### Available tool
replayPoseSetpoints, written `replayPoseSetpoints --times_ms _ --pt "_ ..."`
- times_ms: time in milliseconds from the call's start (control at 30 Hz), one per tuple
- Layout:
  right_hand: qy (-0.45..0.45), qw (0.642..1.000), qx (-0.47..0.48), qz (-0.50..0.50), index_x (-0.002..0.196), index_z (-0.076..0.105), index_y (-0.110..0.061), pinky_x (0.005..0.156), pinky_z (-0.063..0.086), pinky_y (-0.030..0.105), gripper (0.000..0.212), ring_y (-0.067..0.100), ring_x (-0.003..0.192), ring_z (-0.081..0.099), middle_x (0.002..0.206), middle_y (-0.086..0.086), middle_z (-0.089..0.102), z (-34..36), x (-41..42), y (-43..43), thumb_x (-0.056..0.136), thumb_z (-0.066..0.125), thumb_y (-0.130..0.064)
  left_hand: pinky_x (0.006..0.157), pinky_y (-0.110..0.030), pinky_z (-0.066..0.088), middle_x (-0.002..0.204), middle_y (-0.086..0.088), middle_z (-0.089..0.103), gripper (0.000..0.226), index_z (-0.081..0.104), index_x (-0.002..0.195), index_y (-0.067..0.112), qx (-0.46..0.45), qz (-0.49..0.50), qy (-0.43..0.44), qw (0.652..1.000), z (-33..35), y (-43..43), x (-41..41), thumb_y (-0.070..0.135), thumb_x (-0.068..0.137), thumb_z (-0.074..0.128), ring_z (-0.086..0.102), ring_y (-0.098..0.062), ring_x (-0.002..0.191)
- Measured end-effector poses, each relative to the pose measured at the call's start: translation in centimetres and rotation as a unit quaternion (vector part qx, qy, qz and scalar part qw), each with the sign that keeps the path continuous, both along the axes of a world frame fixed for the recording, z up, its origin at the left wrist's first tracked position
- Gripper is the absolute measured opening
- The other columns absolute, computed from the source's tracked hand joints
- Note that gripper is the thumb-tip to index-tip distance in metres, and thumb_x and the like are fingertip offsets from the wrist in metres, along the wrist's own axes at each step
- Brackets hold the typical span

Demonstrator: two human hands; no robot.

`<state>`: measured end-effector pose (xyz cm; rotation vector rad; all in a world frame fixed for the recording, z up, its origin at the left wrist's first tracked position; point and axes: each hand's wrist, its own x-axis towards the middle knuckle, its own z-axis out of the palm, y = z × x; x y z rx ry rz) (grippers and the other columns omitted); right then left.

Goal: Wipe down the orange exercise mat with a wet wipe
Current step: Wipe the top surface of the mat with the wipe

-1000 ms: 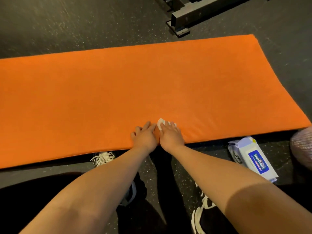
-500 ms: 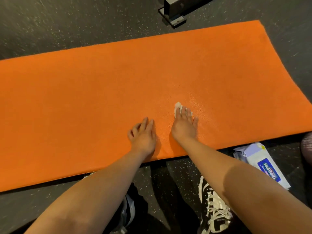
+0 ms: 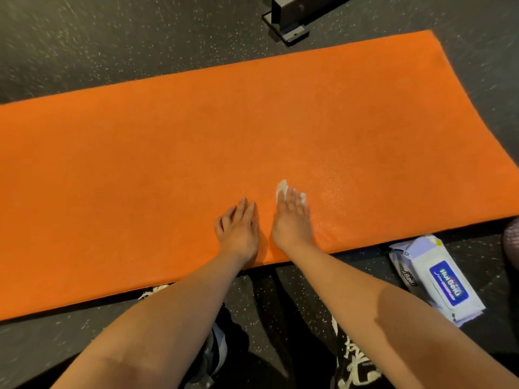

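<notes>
The orange exercise mat (image 3: 196,141) lies flat on the dark speckled floor and fills the middle of the head view. My right hand (image 3: 292,220) presses a small white wet wipe (image 3: 281,189) flat onto the mat near its front edge, with straight fingers; only the wipe's edges show past the fingertips. A faint damp sheen lies on the mat to the right of that hand. My left hand (image 3: 238,228) rests flat on the mat just left of the right hand, fingers together.
A white pack of wet wipes (image 3: 438,279) with a blue label lies on the floor at the right, just off the mat's front edge. A black metal equipment base (image 3: 289,21) stands beyond the mat's far edge. My shoes (image 3: 356,363) are below.
My right hand slid the wipe from the front edge outward onto the mat and to the right, then partly back toward the left hand. The left hand stayed flat near the front edge.
</notes>
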<state>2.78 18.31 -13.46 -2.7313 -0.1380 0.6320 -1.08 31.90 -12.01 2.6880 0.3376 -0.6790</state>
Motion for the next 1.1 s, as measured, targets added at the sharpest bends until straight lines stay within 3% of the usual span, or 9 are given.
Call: replayPoseSetpoints --times_ms 167,267,400,533,600,700,800,1000,1100 --pt "0.004 0.987 0.038 0.155 0.162 0.001 -0.023 0.125 -0.009 0.042 0.065 0.015 0.154 -0.015 0.169 -0.002 -0.009 0.5 -1.5 0.8 0.105 0.031 -0.015 0.117 -0.038 0.003 0.168 0.012 0.002 0.052 0.014 0.16 0.037 -0.027 0.015 -0.019 0.999 0.2 0.3 -0.4 0.045 0.108 0.019 0.005 -0.017 0.151" --pt "-0.014 0.997 -0.032 0.07 0.162 -0.003 -0.024 0.124 -0.01 0.047 0.078 0.022 0.154 -0.017 0.168 0.002 -0.013 0.4 0.9 -2.1 0.097 0.036 -0.006 0.118 -0.04 0.005 0.168 0.012 0.004 0.052 0.015 0.159 0.037 -0.01 0.012 -0.009 1.0 0.5 0.1 -0.1 0.045 0.108 0.02 0.006 -0.019 0.15" --pt "-0.003 0.999 -0.041 -0.033 0.162 -0.007 -0.017 0.124 -0.012 0.047 0.075 0.024 0.154 -0.02 0.168 0.008 -0.016 -0.1 1.9 -2.0 0.098 0.033 -0.012 0.114 -0.046 0.013 0.166 0.01 0.012 0.049 0.023 0.155 0.04 0.002 0.026 -0.011 1.0 1.0 -0.2 1.1 0.041 0.106 0.027 0.016 -0.027 0.144" --pt "-0.005 0.992 0.049 0.115 0.163 -0.002 -0.02 0.126 -0.009 0.045 0.068 0.018 0.155 -0.015 0.169 0.003 -0.009 0.0 0.9 0.3 0.104 0.031 -0.016 0.114 -0.047 0.013 0.167 0.012 0.008 0.05 0.021 0.156 0.041 -0.003 0.007 -0.024 1.0 0.8 -0.9 3.5 0.04 0.106 0.026 0.014 -0.026 0.145" --pt "-0.016 0.987 0.044 0.156 0.163 0.001 -0.025 0.126 -0.008 0.047 0.065 0.016 0.155 -0.013 0.17 -0.003 -0.006 0.0 2.0 -0.6 0.106 0.031 -0.019 0.116 -0.048 0.011 0.167 0.013 0.005 0.051 0.019 0.156 0.042 -0.01 0.008 -0.013 1.0 0.3 -0.9 4.0 0.042 0.106 0.027 0.01 -0.023 0.147" --pt "-0.017 0.999 -0.028 0.04 0.162 -0.003 -0.024 0.125 -0.007 0.048 0.07 0.022 0.155 -0.015 0.169 0.002 -0.01 -0.4 3.9 -3.0 0.103 0.032 -0.012 0.116 -0.046 0.006 0.168 0.014 0.0 0.053 0.015 0.157 0.043 -0.013 -0.009 -0.013 1.0 -0.5 -0.5 3.5 0.045 0.106 0.028 0.004 -0.022 0.15" --pt "-0.023 0.996 -0.044 -0.068 0.162 -0.003 -0.018 0.125 -0.007 0.048 0.067 0.024 0.154 -0.017 0.168 0.007 -0.013 -0.5 4.1 -2.4 0.104 0.03 -0.019 0.115 -0.044 0.004 0.168 0.014 -0.001 0.054 0.015 0.157 0.043 -0.019 0.0 -0.016 1.0 -0.7 -0.5 3.4 0.045 0.105 0.029 0.003 -0.021 0.15" --pt "-0.021 0.989 0.036 0.139 0.163 0.003 -0.022 0.126 -0.007 0.046 0.06 0.015 0.155 -0.015 0.169 -0.002 -0.008 -0.5 2.1 0.4 0.108 0.028 -0.024 0.114 -0.039 0.004 0.167 0.017 0.001 0.053 0.017 0.158 0.041 -0.04 0.01 -0.038 0.998 -1.1 -0.3 2.9 0.045 0.106 0.028 0.005 -0.017 0.148" --pt "-0.036 0.994 -0.035 0.096 0.162 -0.004 -0.023 0.125 -0.008 0.051 0.068 0.019 0.154 -0.017 0.169 -0.001 -0.011 -0.8 3.9 -2.6 0.104 0.032 -0.018 0.115 -0.041 0.005 0.167 0.017 0.002 0.053 0.018 0.157 0.042 -0.034 0.006 -0.039 0.999 -0.8 -0.1 3.0 0.045 0.105 0.032 0.005 -0.018 0.148"
